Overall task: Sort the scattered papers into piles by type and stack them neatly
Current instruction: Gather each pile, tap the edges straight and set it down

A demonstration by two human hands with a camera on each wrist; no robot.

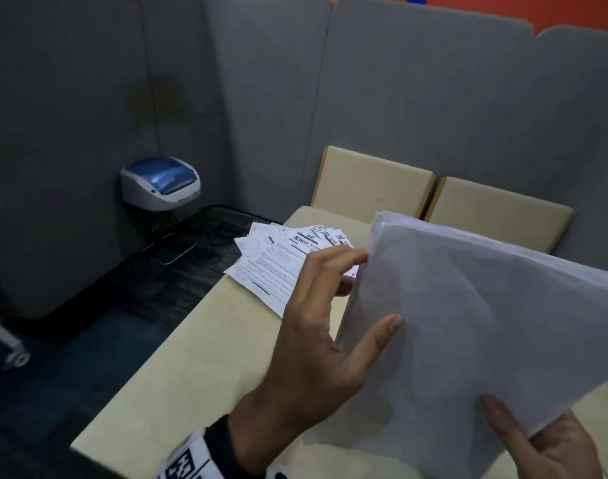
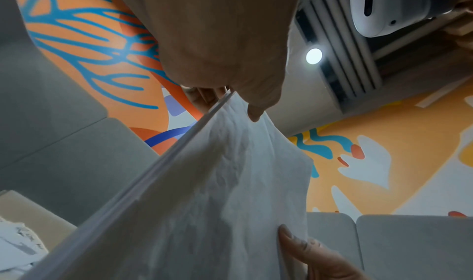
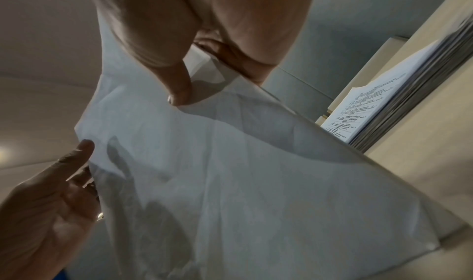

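1. Fingers of our right hand (image 1: 551,444), nearest to us at the lower right, pinch the near corner of the held sheaf of papers (image 1: 468,323), thumb on the blank upper face and the rest curled beneath.
2. Just beyond, our left hand (image 1: 316,344) takes the sheaf's left edge: the thumb (image 1: 385,330) presses on top, while the other fingers reach along that edge, loosely spread. How far they wrap underneath we cannot tell.
3. Between both hands the sheaf hangs tilted above the table (image 1: 192,357), its long axis running from near right up toward the far left.
4. Farther along that line, at the table's far-left part, lies the fanned pile of printed forms (image 1: 278,261), just beyond our left fingertips, so the left hand is nearer to it.
5. On the far right, the right wrist view shows another stack of printed pages (image 3: 379,106). We judge the next move depends on which pile matches.
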